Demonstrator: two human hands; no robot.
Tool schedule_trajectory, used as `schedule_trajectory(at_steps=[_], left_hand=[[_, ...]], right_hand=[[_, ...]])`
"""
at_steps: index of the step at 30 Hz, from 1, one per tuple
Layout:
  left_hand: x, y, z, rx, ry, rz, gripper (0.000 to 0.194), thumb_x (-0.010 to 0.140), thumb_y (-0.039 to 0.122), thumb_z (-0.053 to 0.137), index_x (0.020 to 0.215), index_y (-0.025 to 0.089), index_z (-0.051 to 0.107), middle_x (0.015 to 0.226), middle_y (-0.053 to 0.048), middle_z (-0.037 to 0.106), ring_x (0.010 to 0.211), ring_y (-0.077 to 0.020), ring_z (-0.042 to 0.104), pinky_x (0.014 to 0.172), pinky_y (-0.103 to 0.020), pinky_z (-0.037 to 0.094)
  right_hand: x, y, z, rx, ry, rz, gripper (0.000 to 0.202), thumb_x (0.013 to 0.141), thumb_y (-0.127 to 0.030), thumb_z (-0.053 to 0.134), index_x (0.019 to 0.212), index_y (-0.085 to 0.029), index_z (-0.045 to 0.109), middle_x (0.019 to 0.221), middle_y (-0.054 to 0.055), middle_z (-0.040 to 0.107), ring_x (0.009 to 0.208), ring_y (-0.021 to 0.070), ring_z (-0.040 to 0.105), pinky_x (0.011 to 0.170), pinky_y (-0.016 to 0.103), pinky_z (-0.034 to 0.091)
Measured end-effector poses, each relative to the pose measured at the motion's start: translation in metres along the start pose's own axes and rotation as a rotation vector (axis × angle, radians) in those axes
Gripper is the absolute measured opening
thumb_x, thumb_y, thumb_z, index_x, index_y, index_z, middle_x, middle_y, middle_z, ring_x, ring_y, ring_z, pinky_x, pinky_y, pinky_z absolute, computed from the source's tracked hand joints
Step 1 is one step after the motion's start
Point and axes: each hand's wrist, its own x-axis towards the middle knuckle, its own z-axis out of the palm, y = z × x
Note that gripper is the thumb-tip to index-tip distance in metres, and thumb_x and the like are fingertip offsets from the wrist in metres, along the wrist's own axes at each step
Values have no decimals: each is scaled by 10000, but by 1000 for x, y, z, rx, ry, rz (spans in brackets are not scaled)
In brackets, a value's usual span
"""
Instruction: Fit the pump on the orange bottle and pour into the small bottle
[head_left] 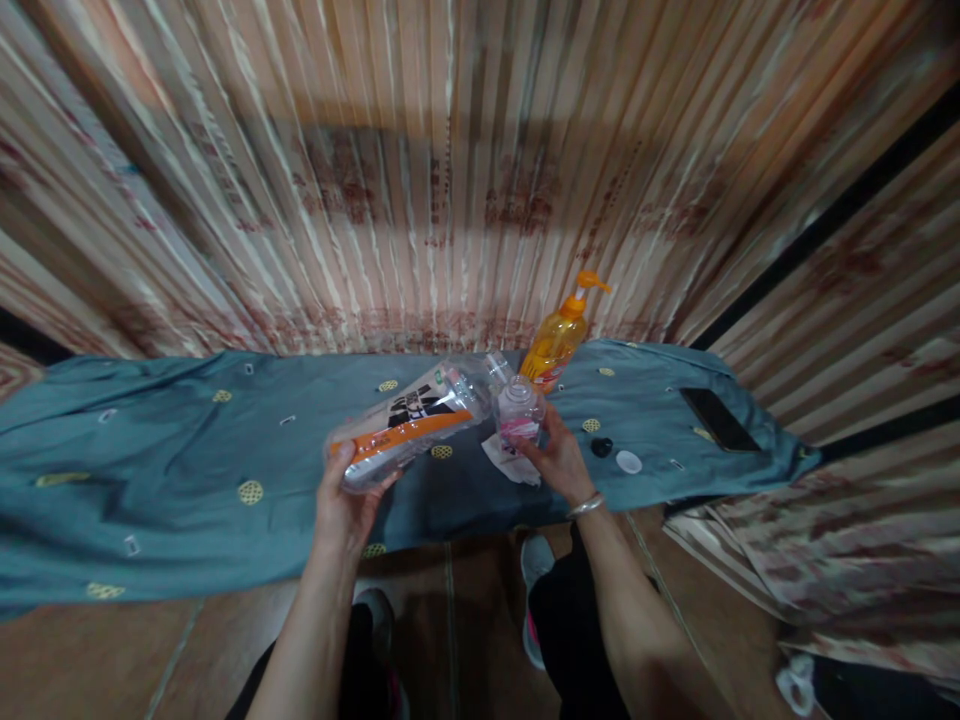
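My left hand (346, 500) is wrapped round the base of a large clear bottle (409, 425) with an orange, black and white label. The bottle lies tilted, its neck end pointing right toward a small clear bottle (519, 412) with a pink label. My right hand (556, 455) grips that small bottle from its right side. A clear piece (497, 368) shows beside the small bottle's top; whether it touches is unclear. Beneath the small bottle is a white paper or cloth piece (511, 462). An orange pump bottle (556, 345) stands just behind.
A teal patterned cloth (180, 450) covers the long narrow surface. On its right side are a black cap (601, 446), a white disc (628, 462) and a dark phone (718, 419). Pleated curtains (480, 200) hang behind; dark poles slant at both sides.
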Motion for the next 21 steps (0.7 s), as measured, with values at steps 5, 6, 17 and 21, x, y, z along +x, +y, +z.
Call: schedule_trajectory(at_steps=[5, 6, 17, 21], left_hand=[[-5, 10, 9, 16, 74, 24, 821, 252, 380, 1090, 981, 223, 747, 893, -7, 830, 727, -223, 769, 503, -345, 671], [-6, 11, 10, 20, 80, 32, 821, 248, 373, 1089, 980, 225, 748, 897, 1, 828, 732, -216, 766, 503, -337, 670], [-7, 22, 12, 79, 93, 93, 713, 283, 366, 1045, 923, 241, 755, 867, 35, 814, 690, -161, 731, 531, -232, 629], [-4, 24, 9, 91, 79, 114, 591, 338, 348, 1001, 856, 230, 742, 879, 28, 813, 714, -155, 725, 599, -230, 639]], right_hand=[[-1, -1, 1, -30, -1, 6, 751, 852, -509, 803, 1501, -216, 564, 1371, 147, 777, 1221, 357, 766, 1037, 512, 624], [-1, -1, 1, -32, -2, 4, 757, 855, -506, 802, 1509, -212, 559, 1379, 150, 773, 1230, 355, 764, 1048, 509, 621], [0, -6, 0, -40, -8, -42, 741, 875, -476, 819, 1530, -233, 571, 1421, 150, 750, 1269, 346, 738, 1101, 521, 593], [0, -7, -1, -39, -22, -28, 760, 873, -479, 831, 1540, -227, 570, 1399, 149, 755, 1260, 341, 740, 1112, 521, 585]])
